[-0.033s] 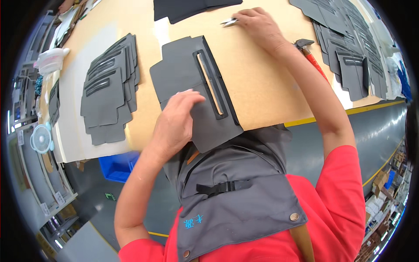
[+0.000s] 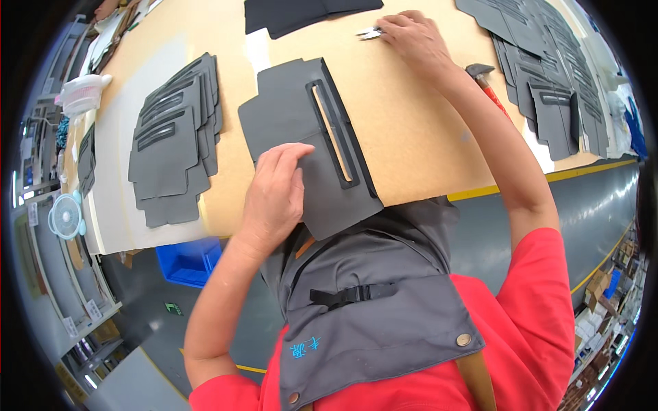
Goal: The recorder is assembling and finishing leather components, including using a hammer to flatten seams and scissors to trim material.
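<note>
Head view: the grey panel (image 2: 319, 172) lies flat on the tan tabletop (image 2: 418, 147) right in front of you, its near end reaching the table edge by your apron (image 2: 391, 325). A long slot (image 2: 332, 133) framed in black runs through its right part. Your left hand (image 2: 275, 195) is over the panel's left side, fingers loosely bent, thumb apart, nothing visible in it; whether the fingertips press on the sheet, I cannot tell. Your right hand (image 2: 415, 42), farther off, is closed around small silver snips (image 2: 370, 33), points facing left, handles hidden under your fingers.

The panel looks thin, light and bendable, probably smooth enough to slide on the board. Its broad left portion should give you the firmest hold, with flat fingers; the narrow strip beside the slot would likely twist or crease if pinched alone. The snips seem light but rigid, and their points could scratch the grey face, so grip the handle end.

2 stacks of similar pieces lie well apart: the left stack (image 2: 164, 159) and the right stack (image 2: 538, 68). A red-handled hammer (image 2: 487, 87) lies near your right forearm.
</note>
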Action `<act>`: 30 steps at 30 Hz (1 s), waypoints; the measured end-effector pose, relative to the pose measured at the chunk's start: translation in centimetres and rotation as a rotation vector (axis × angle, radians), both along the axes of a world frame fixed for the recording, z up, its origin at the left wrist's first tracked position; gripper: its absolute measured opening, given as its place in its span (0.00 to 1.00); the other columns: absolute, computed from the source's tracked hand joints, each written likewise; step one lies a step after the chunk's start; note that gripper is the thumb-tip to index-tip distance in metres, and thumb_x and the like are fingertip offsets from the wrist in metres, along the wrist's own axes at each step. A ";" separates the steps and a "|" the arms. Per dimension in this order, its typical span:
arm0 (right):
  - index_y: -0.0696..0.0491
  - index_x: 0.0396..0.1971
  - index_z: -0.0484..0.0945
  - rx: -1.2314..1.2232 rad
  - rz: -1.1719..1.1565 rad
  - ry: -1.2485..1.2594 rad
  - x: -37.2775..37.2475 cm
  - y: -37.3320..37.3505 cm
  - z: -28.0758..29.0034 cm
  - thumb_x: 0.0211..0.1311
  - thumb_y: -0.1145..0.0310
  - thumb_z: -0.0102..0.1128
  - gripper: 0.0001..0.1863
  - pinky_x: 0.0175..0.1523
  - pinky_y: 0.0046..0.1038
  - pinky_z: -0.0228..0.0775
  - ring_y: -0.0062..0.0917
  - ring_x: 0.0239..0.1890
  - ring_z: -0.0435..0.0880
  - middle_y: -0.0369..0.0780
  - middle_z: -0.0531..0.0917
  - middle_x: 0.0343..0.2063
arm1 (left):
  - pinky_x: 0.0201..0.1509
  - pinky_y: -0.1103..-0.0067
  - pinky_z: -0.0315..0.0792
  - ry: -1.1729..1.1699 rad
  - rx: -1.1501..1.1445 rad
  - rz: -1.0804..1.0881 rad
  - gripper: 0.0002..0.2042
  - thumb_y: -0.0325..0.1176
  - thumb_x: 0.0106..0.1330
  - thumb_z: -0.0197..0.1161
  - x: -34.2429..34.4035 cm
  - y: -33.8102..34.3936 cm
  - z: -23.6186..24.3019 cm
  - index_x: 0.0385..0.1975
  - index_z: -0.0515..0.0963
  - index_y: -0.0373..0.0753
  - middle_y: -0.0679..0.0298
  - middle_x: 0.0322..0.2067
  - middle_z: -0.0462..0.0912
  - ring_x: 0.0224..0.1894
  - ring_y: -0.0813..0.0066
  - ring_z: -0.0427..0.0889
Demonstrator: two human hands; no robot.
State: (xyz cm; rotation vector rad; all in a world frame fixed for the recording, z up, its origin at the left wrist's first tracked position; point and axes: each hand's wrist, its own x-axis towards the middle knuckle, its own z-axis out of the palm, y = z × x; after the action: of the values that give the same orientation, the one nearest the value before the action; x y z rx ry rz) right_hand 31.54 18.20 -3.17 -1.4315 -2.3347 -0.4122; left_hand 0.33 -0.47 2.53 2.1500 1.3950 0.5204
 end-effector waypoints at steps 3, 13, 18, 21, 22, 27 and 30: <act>0.49 0.51 0.83 0.065 0.121 0.166 -1.7 -3.2 1.7 0.67 0.66 0.64 0.14 0.62 0.35 0.70 0.33 0.58 0.79 0.35 0.85 0.52 | 0.69 0.60 0.66 0.112 0.244 0.111 0.18 0.21 0.68 0.57 0.4 -0.7 -2.4 0.59 0.75 0.34 0.55 0.58 0.77 0.62 0.52 0.75; 0.48 0.39 0.83 -0.428 0.468 0.399 -7.6 -14.6 2.0 0.57 0.67 0.71 0.10 0.50 0.35 0.70 0.34 0.43 0.78 0.36 0.81 0.38 | 0.81 0.59 0.55 0.099 0.311 -0.605 0.21 0.14 0.57 0.52 0.5 12.3 -3.6 0.49 0.75 0.44 0.64 0.60 0.80 0.73 0.60 0.70; 0.50 0.39 0.83 -0.497 0.352 0.512 -9.1 -14.7 3.2 0.59 0.68 0.71 0.09 0.49 0.35 0.69 0.33 0.42 0.78 0.35 0.81 0.36 | 0.70 0.63 0.70 -0.125 0.399 -0.162 0.16 0.18 0.60 0.60 -0.9 9.3 -2.7 0.47 0.80 0.41 0.63 0.49 0.84 0.62 0.57 0.79; 0.50 0.39 0.83 -0.512 0.329 0.555 -11.0 -13.6 2.9 0.61 0.68 0.70 0.08 0.49 0.33 0.66 0.32 0.42 0.77 0.35 0.81 0.36 | 0.57 0.66 0.74 -0.138 0.187 0.240 0.10 0.23 0.63 0.66 -3.9 5.9 -2.0 0.43 0.83 0.40 0.63 0.44 0.84 0.52 0.59 0.81; 0.50 0.38 0.82 -0.520 0.309 0.539 -11.5 -13.2 2.6 0.61 0.67 0.70 0.07 0.48 0.33 0.66 0.31 0.42 0.77 0.34 0.81 0.35 | 0.57 0.66 0.74 -0.140 0.184 0.245 0.10 0.23 0.63 0.66 -4.1 5.4 -2.2 0.43 0.83 0.40 0.63 0.44 0.84 0.52 0.59 0.81; 0.49 0.33 0.81 -0.556 0.272 0.460 -13.4 -12.7 2.3 0.61 0.67 0.70 0.06 0.47 0.33 0.65 0.30 0.42 0.78 0.34 0.80 0.34 | 0.49 0.70 0.75 -0.111 0.145 0.294 0.05 0.28 0.60 0.74 -4.3 3.3 -2.7 0.34 0.86 0.39 0.62 0.36 0.84 0.44 0.64 0.81; 0.49 0.31 0.80 -0.551 0.273 0.416 -13.9 -12.6 2.7 0.61 0.67 0.70 0.06 0.46 0.33 0.64 0.29 0.40 0.79 0.34 0.79 0.31 | 0.49 0.70 0.75 -0.118 0.154 0.285 0.05 0.29 0.60 0.74 -4.7 3.3 -2.8 0.34 0.86 0.38 0.62 0.35 0.83 0.45 0.63 0.81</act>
State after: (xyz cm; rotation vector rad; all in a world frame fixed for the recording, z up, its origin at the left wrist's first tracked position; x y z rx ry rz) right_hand 17.66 5.59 -0.50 -1.2208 -2.3230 0.5923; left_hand -4.40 2.82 -0.23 2.0075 1.6508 0.8738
